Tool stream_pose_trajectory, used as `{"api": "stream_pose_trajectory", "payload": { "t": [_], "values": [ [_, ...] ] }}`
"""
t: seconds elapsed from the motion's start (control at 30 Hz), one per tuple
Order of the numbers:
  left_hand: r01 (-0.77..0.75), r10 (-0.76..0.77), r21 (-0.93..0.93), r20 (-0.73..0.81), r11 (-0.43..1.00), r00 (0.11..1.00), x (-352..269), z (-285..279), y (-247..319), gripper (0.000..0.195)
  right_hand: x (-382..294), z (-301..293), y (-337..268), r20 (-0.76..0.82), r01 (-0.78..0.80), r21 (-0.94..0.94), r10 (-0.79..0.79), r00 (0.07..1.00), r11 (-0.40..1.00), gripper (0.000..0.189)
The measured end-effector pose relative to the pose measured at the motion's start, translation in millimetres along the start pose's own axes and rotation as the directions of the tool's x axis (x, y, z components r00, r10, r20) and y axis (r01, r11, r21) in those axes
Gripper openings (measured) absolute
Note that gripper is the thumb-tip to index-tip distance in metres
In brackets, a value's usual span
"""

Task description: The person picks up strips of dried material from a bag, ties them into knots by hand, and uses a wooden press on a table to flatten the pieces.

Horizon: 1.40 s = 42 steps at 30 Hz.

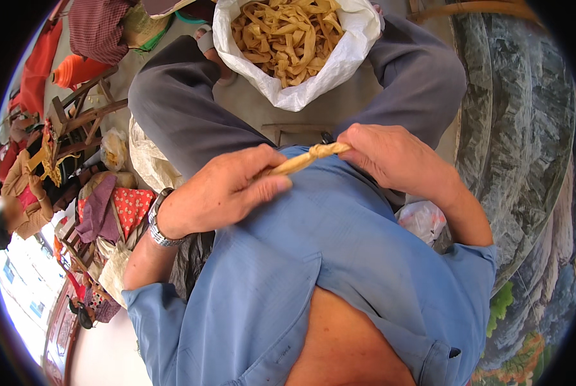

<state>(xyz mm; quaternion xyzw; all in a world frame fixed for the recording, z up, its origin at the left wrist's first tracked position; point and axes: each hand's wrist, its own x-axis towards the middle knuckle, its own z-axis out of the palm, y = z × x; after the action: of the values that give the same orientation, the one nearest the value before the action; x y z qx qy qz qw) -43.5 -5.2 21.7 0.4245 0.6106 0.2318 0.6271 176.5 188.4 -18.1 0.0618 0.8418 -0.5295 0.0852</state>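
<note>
A pale yellow, twisted strip (295, 164) with a knot-like wrap near its right end runs between my two hands, above the lap. My left hand (230, 188) grips its left end with thumb and fingers; a metal-band watch (159, 222) is on that wrist. My right hand (389, 157) pinches the other end just beyond the wrap. Whatever lies inside my palms is hidden. Between my knees stands a white woven sack (288, 99), its rim rolled outward, filled with tangled tan strips (293, 43) that look like dried plant material.
Wooden stools (83, 116) and an orange-red container (78, 71) stand at the left. Farther left are seated people (32, 190) and cloth bundles (131, 205). A plastic bag (422, 219) lies by my right side. A painted panel (514, 144) borders the right.
</note>
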Motion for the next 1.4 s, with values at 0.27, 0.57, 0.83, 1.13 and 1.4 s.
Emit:
{"api": "stream_pose_trajectory", "payload": {
  "t": [0.27,0.57,0.83,1.13,1.4],
  "values": [
    [-0.070,0.069,-0.086,-0.010,0.994,0.998,23.9,21.0,-1.8,0.027,16.5,30.4,-1.9,0.025,0.161,-0.069,-0.159,0.987,0.985,0.026],
    [-0.138,0.135,0.066,0.040,0.988,0.990,6.2,27.4,-0.8,0.026,-0.5,10.2,-11.7,0.213,0.135,0.100,-0.154,0.965,0.986,0.028],
    [-0.066,0.065,-0.007,-0.045,0.998,0.997,20.0,4.2,-8.5,0.025,29.3,-6.4,-3.6,0.128,0.097,0.056,-0.103,0.986,0.994,0.019],
    [-0.266,0.086,-0.219,-0.599,0.939,0.796,89.3,-85.3,-8.3,0.023,115.5,-70.0,15.7,-0.356,0.085,-0.121,-0.123,0.926,0.989,0.023],
    [-0.362,0.072,-0.201,-0.784,0.910,0.617,143.1,-182.3,22.6,0.028,219.9,-131.9,47.8,-0.594,0.108,-0.435,-0.375,0.712,0.894,0.025]
  ]
}}
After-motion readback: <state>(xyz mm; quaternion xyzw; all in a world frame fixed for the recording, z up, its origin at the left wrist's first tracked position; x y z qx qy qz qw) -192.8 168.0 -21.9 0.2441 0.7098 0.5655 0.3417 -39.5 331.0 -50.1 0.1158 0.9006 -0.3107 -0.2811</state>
